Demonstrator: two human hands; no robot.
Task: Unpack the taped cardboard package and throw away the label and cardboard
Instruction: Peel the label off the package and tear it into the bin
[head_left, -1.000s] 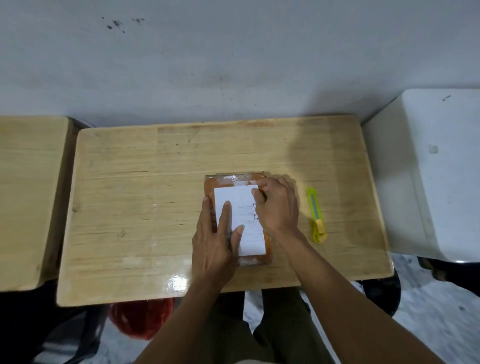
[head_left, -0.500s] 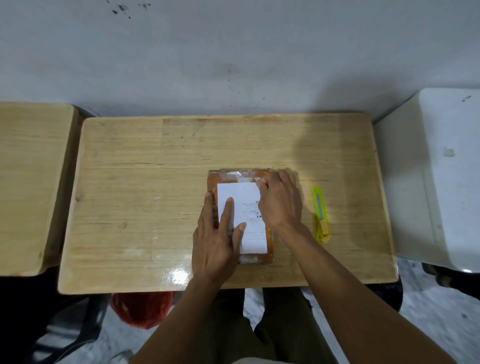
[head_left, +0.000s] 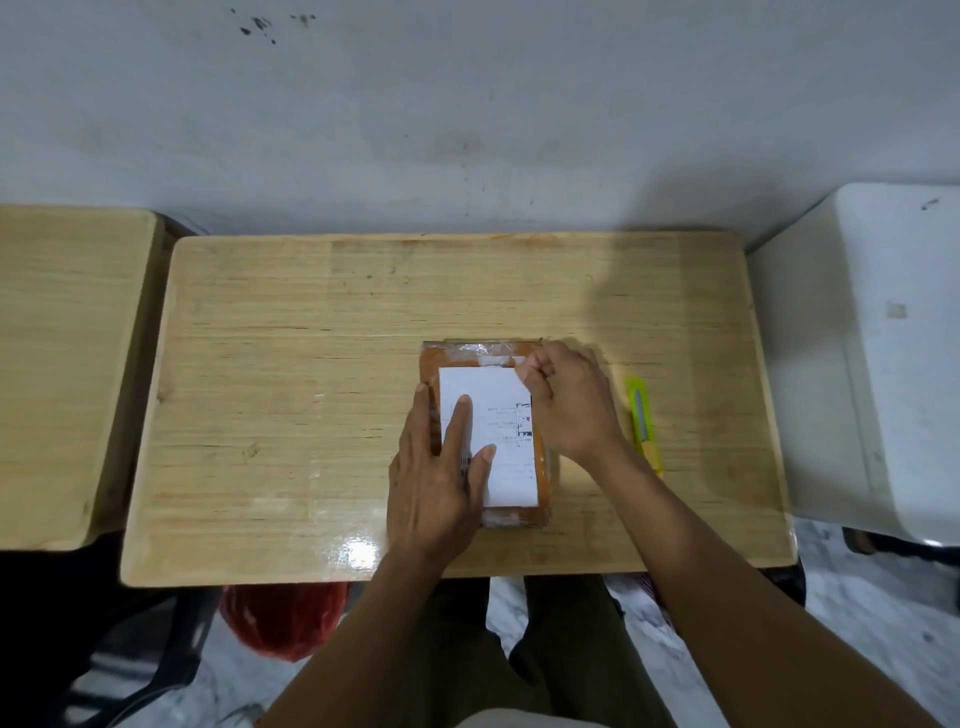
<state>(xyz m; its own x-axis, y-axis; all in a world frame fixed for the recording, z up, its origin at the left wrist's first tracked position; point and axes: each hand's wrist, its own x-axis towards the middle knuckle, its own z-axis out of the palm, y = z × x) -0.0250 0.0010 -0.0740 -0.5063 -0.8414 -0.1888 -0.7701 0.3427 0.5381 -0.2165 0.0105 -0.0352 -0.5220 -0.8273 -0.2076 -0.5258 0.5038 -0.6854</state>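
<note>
Package (head_left: 485, 358) lies under the flat, straight-fingered left hand (head_left: 436, 483); the right hand (head_left: 566, 400) pinches its label's (head_left: 493, 410) corner.

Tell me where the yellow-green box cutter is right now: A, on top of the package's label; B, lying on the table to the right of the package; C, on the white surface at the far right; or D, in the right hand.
B: the box cutter lies flat on the wooden table, just right of the package, with the right hand not holding it.
</note>
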